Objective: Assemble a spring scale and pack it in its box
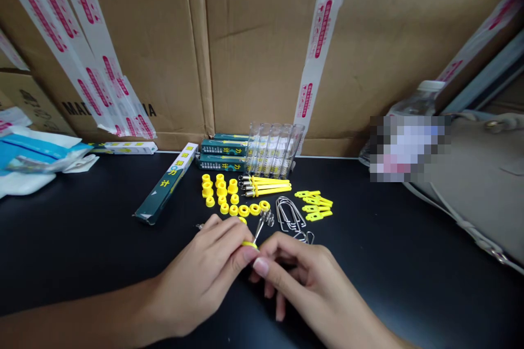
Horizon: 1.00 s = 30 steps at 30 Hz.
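Observation:
My left hand [204, 275] is closed, with a small yellow plastic piece [249, 244] pinched between thumb and fingers; most of it is hidden. A thin shiny metal part [259, 228] rises just beyond the fingertips, and I cannot tell whether it joins the yellow piece. Right beside it, my right hand [305, 275] has thumb and forefinger pressed together; anything between them is too small to make out. Beyond the hands lie small metal hooks [268, 217], yellow rings [244, 210], flanged yellow caps [221, 188] and bent wire hooks [290, 214].
Yellow rods with springs [268, 188] lie behind the rings. Flat yellow tabs [317, 208] are at the right. Clear tubes [274, 147] stand before green boxes [223, 162]; another box [166, 188] lies left. A bottle [420, 99] and a bag [483, 174] are at right.

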### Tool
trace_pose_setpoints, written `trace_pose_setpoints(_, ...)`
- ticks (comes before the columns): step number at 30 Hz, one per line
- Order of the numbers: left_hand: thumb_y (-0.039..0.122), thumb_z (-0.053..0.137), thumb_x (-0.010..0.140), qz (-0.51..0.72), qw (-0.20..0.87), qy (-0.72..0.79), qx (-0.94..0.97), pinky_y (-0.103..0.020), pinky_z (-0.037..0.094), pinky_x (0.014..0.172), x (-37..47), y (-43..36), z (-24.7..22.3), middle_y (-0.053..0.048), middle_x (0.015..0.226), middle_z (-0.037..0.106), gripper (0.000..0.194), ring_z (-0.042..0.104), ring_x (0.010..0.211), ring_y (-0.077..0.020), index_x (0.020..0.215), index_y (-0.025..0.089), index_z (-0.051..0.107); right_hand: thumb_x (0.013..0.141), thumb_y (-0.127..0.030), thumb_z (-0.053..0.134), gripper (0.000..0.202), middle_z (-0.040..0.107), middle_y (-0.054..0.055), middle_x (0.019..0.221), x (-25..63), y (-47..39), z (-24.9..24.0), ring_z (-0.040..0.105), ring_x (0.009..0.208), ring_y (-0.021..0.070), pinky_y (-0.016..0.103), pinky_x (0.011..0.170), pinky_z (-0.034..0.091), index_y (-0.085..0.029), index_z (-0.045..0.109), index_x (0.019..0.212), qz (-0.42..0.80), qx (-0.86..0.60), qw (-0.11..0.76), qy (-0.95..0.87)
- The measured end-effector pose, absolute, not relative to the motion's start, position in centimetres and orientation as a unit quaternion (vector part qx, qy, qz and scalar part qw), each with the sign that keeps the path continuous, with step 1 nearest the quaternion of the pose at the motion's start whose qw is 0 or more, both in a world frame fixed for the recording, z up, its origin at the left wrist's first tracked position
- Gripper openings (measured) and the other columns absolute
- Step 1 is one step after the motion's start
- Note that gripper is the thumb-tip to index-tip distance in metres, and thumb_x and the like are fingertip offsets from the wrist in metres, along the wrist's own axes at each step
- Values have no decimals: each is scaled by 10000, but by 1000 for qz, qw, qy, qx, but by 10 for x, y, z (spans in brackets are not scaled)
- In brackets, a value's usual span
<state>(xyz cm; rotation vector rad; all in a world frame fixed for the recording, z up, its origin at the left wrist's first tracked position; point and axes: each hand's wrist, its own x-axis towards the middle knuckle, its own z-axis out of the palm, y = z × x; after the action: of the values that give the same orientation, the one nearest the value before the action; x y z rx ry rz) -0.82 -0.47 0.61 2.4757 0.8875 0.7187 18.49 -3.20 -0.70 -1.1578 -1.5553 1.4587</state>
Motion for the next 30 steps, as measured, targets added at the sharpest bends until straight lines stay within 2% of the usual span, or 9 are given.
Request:
trace_pose_setpoints(6,229,424,1064,290,205,314,881,-262,405,707,-8,-4,1,25,821,624,258,546,729,-147,839,209,550,962,-486,600,323,612,18,849,191,-26,-3,607,691,143,218,488,584,-228,614,1155,559,-428,423,-570)
trace_pose_setpoints(8,218,483,1044,300,235,316,869,-227,431,694,-8,-5,1,30,815,628,223,582,726,-129,841,206,577,970,-458,599,296,624,17,853,192,-25,-1,601,670,130,219,507,583,-225,647,1146,558,-419,420,-581)
trace_pose_setpoints(12,189,613,981,312,277,331,847,-179,462,711,-6,-7,0,46,800,648,138,630,728,-105,846,206,638,976,-421,606,251,679,32,985,190,-28,2,590,596,89,225,542,563,-230,708,1103,534,-423,405,-610)
trace_pose_setpoints(14,202,695,928,318,269,349,839,-175,476,715,-5,-8,0,49,814,652,45,625,718,-105,907,213,656,977,-408,609,249,684,37,1026,189,-29,3,617,660,110,243,593,577,-246,704,1141,547,-411,406,-606)
trace_pose_setpoints(16,211,754,877,329,256,358,836,-176,490,720,-4,-9,0,43,877,658,168,624,744,-112,1007,223,648,970,-383,627,240,681,42,1081,189,-29,3,650,791,146,252,648,591,-265,695,1169,565,-390,420,-593)
trace_pose_setpoints(19,200,726,893,340,247,355,835,-184,504,761,-5,-11,0,22,1000,660,253,639,855,-127,1111,239,604,940,-359,680,216,691,36,1068,189,-27,5,663,887,162,244,695,588,-265,709,1132,601,-366,450,-550)
trace_pose_setpoints(24,209,631,968,335,228,351,844,-238,498,857,-6,-10,-2,13,1032,675,170,659,944,-152,1118,255,567,849,-329,800,207,708,12,920,192,-20,5,654,765,107,213,721,562,-221,744,1017,676,-347,449,-469)
trace_pose_setpoints(28,263,668,950,353,132,351,857,-317,481,911,-6,-8,-2,-16,1078,681,190,632,1048,-212,1113,268,571,832,-298,821,193,679,0,902,193,-19,2,627,770,92,186,714,539,-211,752,990,697,-334,456,-441)
trace_pose_setpoints(30,262,692,933,363,132,357,851,-310,494,913,-6,-8,-2,-10,1075,688,215,639,1048,-206,1114,270,575,823,-282,831,195,669,0,909,193,-20,2,615,788,91,175,702,529,-211,751,986,697,-329,466,-435)
